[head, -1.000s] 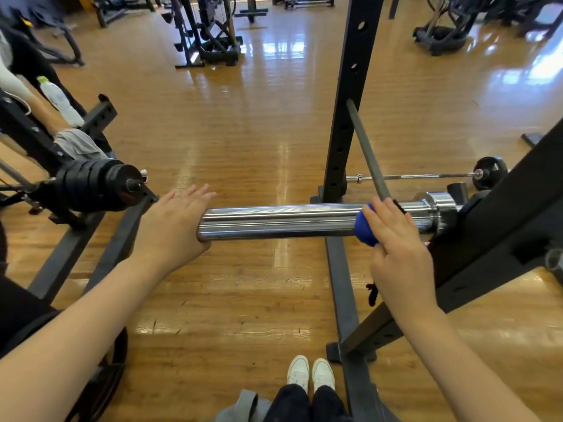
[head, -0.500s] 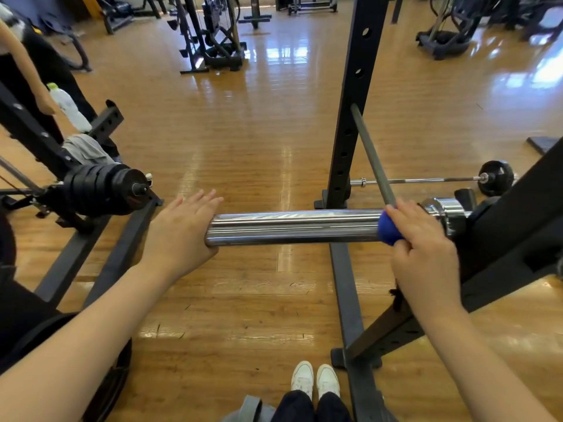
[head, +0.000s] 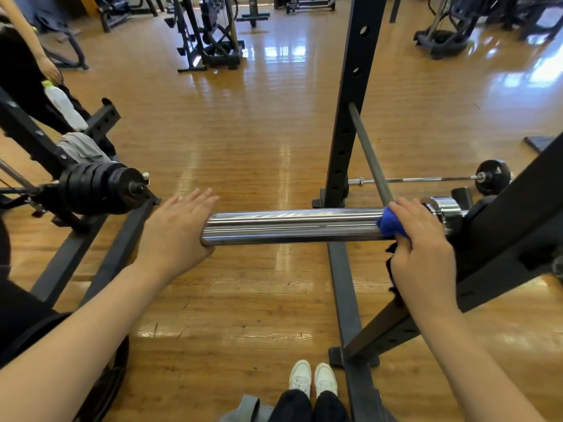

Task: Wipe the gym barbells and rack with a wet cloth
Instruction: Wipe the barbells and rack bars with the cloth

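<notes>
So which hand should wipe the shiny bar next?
The right hand: it already grips the blue cloth against the bar. The left hand only rests flat on the bar's end.

Water bottle (head: 65, 108): far left of the grip, upper edge.
Grey towel (head: 80, 151): left, just under the bottle.
White shoes (head: 313, 379): below the grip, on wooden floor (head: 259, 123).

This is a gym. A black squat rack upright (head: 350, 102), drilled with holes, stands on a glossy wooden floor (head: 259, 123). Beside its foot lies a small barbell (head: 426, 179); left of it a bar carries stacked black weight plates (head: 100, 191). Beyond it stand more exercise machines (head: 210, 32).
</notes>
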Action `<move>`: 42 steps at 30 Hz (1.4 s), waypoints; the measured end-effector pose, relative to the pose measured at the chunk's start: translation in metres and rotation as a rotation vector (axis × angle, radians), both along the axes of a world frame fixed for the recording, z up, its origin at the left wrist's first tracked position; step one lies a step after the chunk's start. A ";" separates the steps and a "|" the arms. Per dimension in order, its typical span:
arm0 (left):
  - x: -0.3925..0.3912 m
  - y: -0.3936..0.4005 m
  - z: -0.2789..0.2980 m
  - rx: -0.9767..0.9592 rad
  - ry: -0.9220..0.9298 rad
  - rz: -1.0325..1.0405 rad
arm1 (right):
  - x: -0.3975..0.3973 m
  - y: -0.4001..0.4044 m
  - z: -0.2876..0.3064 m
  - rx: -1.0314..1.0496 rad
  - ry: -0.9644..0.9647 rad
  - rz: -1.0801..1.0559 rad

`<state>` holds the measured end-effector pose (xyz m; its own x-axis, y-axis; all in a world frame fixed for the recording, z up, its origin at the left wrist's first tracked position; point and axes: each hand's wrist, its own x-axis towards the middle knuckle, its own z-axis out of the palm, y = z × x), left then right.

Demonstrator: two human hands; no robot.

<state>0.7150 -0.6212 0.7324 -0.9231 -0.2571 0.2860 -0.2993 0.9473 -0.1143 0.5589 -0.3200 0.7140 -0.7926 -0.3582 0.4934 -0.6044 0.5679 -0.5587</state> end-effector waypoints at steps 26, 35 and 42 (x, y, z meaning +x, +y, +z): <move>0.001 0.004 0.004 0.004 -0.003 0.006 | 0.004 -0.031 -0.004 0.023 0.206 0.072; -0.018 0.002 0.049 0.372 -0.490 0.095 | -0.011 -0.025 0.001 -0.006 0.228 -0.043; -0.005 -0.006 0.029 0.153 -0.282 -0.018 | -0.007 -0.003 -0.026 -0.024 0.350 0.115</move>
